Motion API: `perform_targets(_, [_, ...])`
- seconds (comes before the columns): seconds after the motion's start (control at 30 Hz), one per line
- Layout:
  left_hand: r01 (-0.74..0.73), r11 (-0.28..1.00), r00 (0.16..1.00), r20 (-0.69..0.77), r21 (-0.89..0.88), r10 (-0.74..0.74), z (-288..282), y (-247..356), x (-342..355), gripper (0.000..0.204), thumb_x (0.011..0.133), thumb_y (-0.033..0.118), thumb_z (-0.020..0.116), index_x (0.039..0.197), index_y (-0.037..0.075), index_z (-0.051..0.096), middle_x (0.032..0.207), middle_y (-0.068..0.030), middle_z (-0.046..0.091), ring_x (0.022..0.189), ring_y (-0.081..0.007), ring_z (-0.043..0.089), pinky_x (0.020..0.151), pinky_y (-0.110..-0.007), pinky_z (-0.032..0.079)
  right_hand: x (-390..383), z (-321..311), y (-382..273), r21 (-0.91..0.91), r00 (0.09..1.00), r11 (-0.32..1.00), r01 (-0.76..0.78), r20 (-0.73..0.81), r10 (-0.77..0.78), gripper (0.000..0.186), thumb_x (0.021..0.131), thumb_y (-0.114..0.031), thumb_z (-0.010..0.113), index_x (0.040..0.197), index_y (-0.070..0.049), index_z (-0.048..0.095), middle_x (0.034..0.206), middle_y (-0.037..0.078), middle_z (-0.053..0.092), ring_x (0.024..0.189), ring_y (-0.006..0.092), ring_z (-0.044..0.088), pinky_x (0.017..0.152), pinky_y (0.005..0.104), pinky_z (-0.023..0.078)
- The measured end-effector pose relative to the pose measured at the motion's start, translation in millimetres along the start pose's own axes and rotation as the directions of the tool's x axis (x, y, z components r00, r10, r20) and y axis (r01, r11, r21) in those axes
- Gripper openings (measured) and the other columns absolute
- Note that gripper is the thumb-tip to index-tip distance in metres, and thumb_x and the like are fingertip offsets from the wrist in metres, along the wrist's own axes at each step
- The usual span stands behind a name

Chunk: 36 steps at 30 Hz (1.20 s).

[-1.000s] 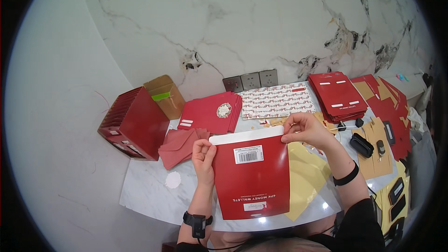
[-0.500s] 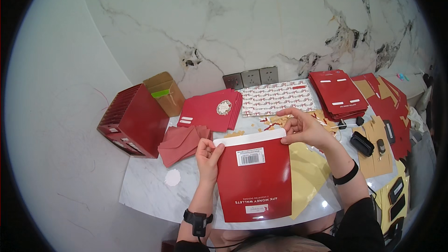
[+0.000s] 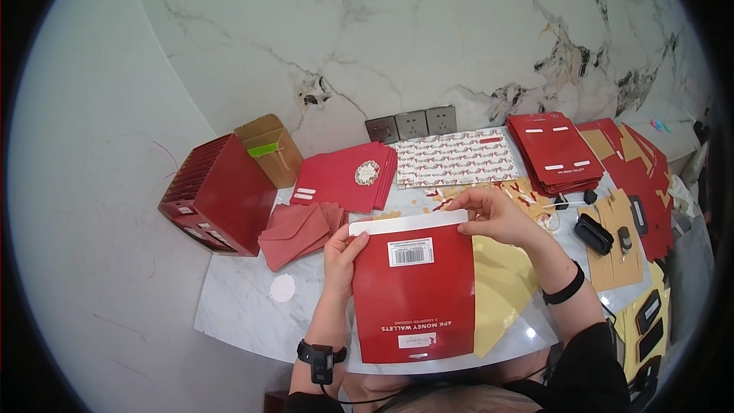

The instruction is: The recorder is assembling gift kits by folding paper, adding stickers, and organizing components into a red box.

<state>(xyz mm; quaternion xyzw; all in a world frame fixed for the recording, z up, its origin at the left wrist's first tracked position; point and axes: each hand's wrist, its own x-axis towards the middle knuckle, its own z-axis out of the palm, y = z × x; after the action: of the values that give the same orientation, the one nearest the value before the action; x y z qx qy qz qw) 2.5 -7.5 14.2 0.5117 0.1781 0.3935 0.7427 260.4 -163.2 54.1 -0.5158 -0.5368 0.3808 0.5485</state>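
Observation:
A flat red packet (image 3: 414, 294) with a white flap along its far edge and a white barcode label lies in front of me. My left hand (image 3: 341, 260) is closed on its far left corner, thumb on top near the flap (image 3: 409, 222). At the other end of the flap, my right hand (image 3: 489, 216) pinches the far right corner between thumb and fingers. A yellow sheet (image 3: 501, 291) shows from under the packet's right side.
Left stand a red divided box (image 3: 222, 199), a brown carton (image 3: 267, 153) and pinkish-red envelopes (image 3: 302, 233). Behind are red cards (image 3: 336, 180), a patterned white sheet (image 3: 455, 160) and stacked red packets (image 3: 554, 149). A black case (image 3: 594, 235) and keys (image 3: 625, 241) lie right.
My right hand's raised fingers have come down and closed at the flap's right corner. The packet has shifted very slightly left, with my left hand still on it.

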Motion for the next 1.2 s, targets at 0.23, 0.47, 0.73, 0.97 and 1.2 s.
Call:
perform_targets(0.23, [-0.017,0.996,0.993,0.116,0.083,0.008,-11,0,1,0.026,0.093,0.007,0.062,0.118,-0.003,0.061,0.107,-0.0117,0.068,0.093,-0.0123,0.065,0.08,-0.025,0.053,0,-6,-1,-0.017,0.999,1.0,0.024,0.044,-0.024,0.015,0.08,0.007,0.064,0.092,-0.001,0.064,0.103,0.009,0.069,0.091,0.0115,0.063,0.078,0.0261,0.052])
perform_targets(0.47, [-0.122,0.978,0.985,0.142,0.171,0.098,-12,1,-3,0.02,0.089,-0.003,0.062,0.109,-0.003,0.063,0.099,-0.0108,0.069,0.086,-0.0115,0.066,0.075,-0.023,0.054,-3,-2,-8,-0.017,0.99,0.999,-0.03,0.137,0.032,0.009,0.082,0.006,0.06,0.086,-0.001,0.062,0.105,0.008,0.067,0.099,0.0141,0.063,0.084,0.0277,0.051])
perform_targets(0.73, [0.015,0.998,0.996,0.086,0.056,-0.02,-18,-4,3,0.008,0.088,-0.007,0.06,0.094,-0.003,0.064,0.097,-0.0173,0.07,0.086,-0.0153,0.067,0.076,-0.027,0.056,-4,-2,-10,-0.063,0.988,0.997,-0.032,0.148,0.041,0.035,0.079,0.007,0.058,0.111,-0.001,0.069,0.106,0.007,0.07,0.096,0.013,0.064,0.086,0.0289,0.052])
perform_targets(0.97, [0.083,0.995,0.978,0.198,-0.046,-0.072,-9,3,1,0.004,0.09,-0.001,0.059,0.088,-0.001,0.062,0.11,-0.026,0.067,0.087,-0.0195,0.069,0.078,-0.028,0.057,-5,-7,-6,-0.053,0.976,0.995,0.088,0.206,-0.075,0.032,0.077,0.006,0.057,0.105,-0.001,0.073,0.104,0.011,0.072,0.098,0.0163,0.066,0.088,0.0292,0.051])
perform_targets(1.2, [0.134,0.988,0.988,0.066,0.076,-0.139,1,5,-2,0.027,0.086,-0.001,0.069,0.11,0.002,0.058,0.099,-0.0138,0.07,0.087,-0.0142,0.068,0.074,-0.024,0.056,-7,-6,-11,-0.17,0.959,0.973,0.156,0.263,-0.108,0.029,0.081,0.001,0.063,0.108,-0.004,0.072,0.101,0.011,0.072,0.098,0.0154,0.066,0.086,0.0291,0.052])
